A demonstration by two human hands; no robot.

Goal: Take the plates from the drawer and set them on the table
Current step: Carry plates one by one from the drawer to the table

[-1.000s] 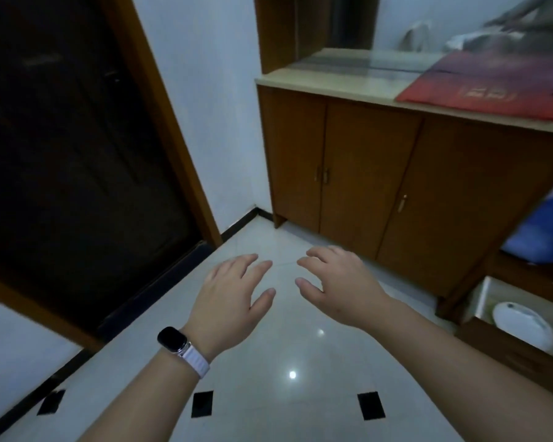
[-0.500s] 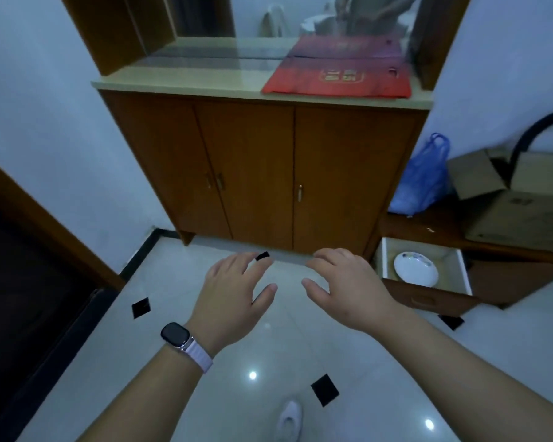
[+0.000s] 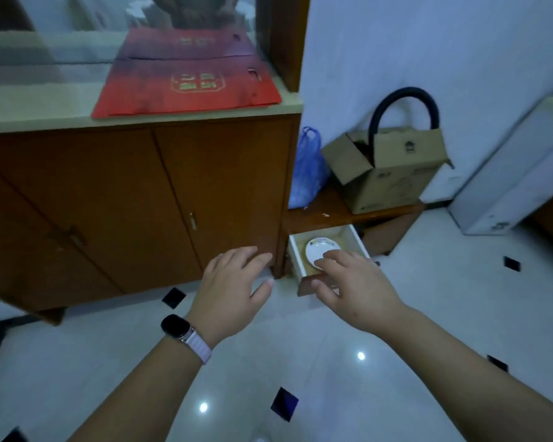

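Now plate (image 3: 320,248) lies in open drawer (image 3: 355,238) at 3 o'clock; right hand (image 3: 353,288) over it, left hand (image 3: 233,288) beside, both w/ fingers wide, empty. Risk: glazed plate slips from a shallow grab.

Plate (image 3: 320,249) in open drawer (image 3: 296,250) — right of cabinet (image 3: 134,199)

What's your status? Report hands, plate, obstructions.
Both hands empty, fingers spread: left hand over the floor, right hand in front of the open drawer. Plate in the drawer, not gripped. Nothing blocking it.
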